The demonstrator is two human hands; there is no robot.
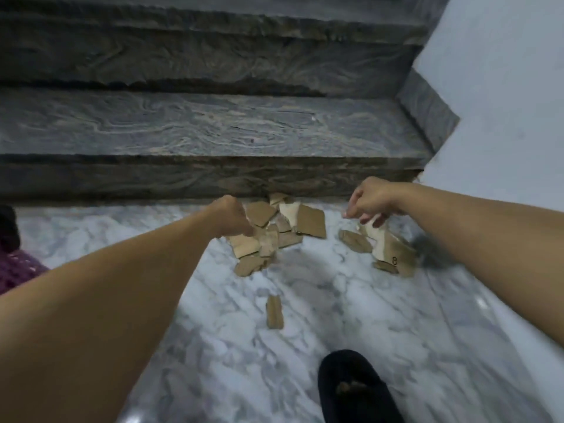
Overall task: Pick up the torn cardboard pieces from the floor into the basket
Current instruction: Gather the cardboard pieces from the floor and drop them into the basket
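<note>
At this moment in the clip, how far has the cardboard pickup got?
Nothing shows as done: no basket is clearly in view. In hand: the left hand reaches into the main pile by the step, and the right hand hangs over the smaller pile; whether either grips a piece is unclear. Left: both piles and the lone strip lie on the marble floor.

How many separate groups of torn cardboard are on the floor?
3: main pile by the stair under the left hand; smaller cluster below the right hand; one lone piece nearer. Overlaps may hide pieces.
</note>
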